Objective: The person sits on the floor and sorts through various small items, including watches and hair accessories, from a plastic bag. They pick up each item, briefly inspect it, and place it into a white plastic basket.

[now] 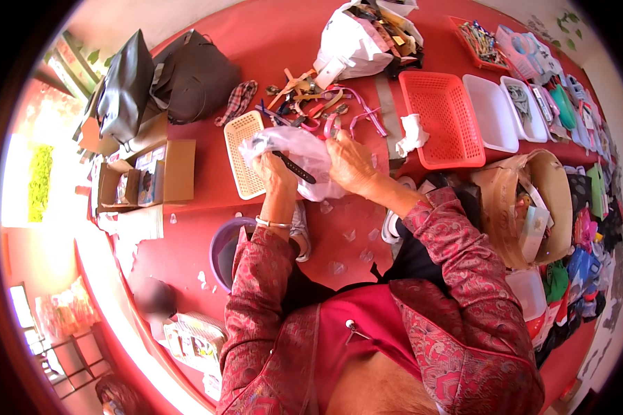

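I have both hands raised in front of the person's body, the left hand (277, 171) and right hand (351, 162) each with fingers closed on a crumpled, translucent plastic bag (310, 149). A slim black watch-type strap (296, 169) slants across it, beside the left fingers (whether they pinch it too, I cannot tell). The bag hangs just right of a cream woven-look plastic basket (248, 178). I judge this work partway: the strap is out at the bag, while a loose pile of multicoloured straps (318, 107) beyond seems left to handle.
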Demonstrator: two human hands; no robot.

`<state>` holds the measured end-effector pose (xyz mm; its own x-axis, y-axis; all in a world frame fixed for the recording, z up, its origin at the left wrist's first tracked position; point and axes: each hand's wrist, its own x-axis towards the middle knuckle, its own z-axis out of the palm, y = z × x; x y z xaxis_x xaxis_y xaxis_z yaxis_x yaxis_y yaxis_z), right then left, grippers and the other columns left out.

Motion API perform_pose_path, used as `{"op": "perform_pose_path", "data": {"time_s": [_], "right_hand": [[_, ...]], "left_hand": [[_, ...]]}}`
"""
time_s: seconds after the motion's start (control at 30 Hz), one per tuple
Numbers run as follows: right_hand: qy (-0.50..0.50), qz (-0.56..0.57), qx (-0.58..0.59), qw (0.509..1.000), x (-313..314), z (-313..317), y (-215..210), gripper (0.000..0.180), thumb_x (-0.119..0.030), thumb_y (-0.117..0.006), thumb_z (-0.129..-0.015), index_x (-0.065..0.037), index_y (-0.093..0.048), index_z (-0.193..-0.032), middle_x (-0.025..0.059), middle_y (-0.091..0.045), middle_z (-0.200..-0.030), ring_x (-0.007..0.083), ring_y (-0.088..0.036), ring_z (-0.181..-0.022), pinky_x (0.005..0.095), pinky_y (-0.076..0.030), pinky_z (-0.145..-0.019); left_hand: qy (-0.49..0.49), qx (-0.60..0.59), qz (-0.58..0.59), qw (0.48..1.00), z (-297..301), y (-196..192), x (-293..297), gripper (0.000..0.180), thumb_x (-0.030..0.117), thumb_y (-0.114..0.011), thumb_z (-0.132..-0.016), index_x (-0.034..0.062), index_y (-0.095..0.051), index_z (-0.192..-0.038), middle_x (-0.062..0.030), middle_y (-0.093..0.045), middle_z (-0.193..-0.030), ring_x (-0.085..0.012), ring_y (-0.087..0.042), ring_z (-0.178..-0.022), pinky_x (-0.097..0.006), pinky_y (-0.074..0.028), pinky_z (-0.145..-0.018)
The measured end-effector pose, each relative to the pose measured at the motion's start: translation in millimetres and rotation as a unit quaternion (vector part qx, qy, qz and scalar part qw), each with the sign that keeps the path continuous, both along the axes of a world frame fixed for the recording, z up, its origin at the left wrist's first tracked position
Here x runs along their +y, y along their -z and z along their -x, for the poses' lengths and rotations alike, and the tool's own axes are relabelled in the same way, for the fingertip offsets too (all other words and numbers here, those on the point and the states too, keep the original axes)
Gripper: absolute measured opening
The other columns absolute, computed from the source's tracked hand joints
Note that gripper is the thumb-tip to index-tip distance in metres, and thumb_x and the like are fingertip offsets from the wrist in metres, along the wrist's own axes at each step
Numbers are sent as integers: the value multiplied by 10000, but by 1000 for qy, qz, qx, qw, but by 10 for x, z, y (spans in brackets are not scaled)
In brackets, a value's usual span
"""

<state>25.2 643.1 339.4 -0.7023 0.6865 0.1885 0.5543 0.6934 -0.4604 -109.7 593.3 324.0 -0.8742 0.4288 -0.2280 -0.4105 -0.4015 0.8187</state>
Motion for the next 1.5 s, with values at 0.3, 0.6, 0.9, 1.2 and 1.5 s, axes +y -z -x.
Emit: {"op": "perform_pose_path", "data": {"time_s": [0.3,0.6,0.9,1.2,1.5], "right_hand": [[-47,272,186,943,231,880,630,141,-65,-521,-700,26,-593,-779,190,-595,-678,316,-598,-667,367,-461,-619],[0,589,96,802,-288,1452,1071,360,-320,-421,-837,1,-567,-910,150,-598,-627,212,-566,-436,280,-432,-345],[12,546,9,838,94,1447,1805,408,-313,-379,-829,58,-538,-883,150,-584,-581,221,-542,-381,326,-434,-357],[-157,-19,11,987,-174,1565,799,268,-182,-549,-707,-69,-594,-945,226,-333,-1291,296,-362,-1187,398,-352,-919],[-35,85,214,973,916,1713,813,236,-279,-540,-718,-69,-641,-678,134,-613,-722,303,-592,-701,370,-458,-640]], "left_hand": [[86,165,286,940,1139,-55,-21,227,172,-533,-759,69,-565,-959,-44,-555,-795,-137,-536,-666,-272,-475,-543],[109,551,565,604,2098,1303,-184,384,279,-609,-683,-23,-591,-919,-214,-594,-871,-337,-575,-826,-402,-450,-749],[376,519,506,577,1873,1052,-437,1000,172,-713,-547,83,-123,-1349,-236,-352,-1272,-372,-442,-1098,-403,-426,-848],[447,539,641,315,1518,492,-802,812,241,-767,-482,137,-435,-1216,-141,-204,-1389,-308,-164,-1287,-614,-257,-910],[309,676,585,324,746,-548,-815,166,183,-542,-745,77,-639,-827,-78,-542,-1039,-234,-469,-1028,-610,-329,-818]]}}
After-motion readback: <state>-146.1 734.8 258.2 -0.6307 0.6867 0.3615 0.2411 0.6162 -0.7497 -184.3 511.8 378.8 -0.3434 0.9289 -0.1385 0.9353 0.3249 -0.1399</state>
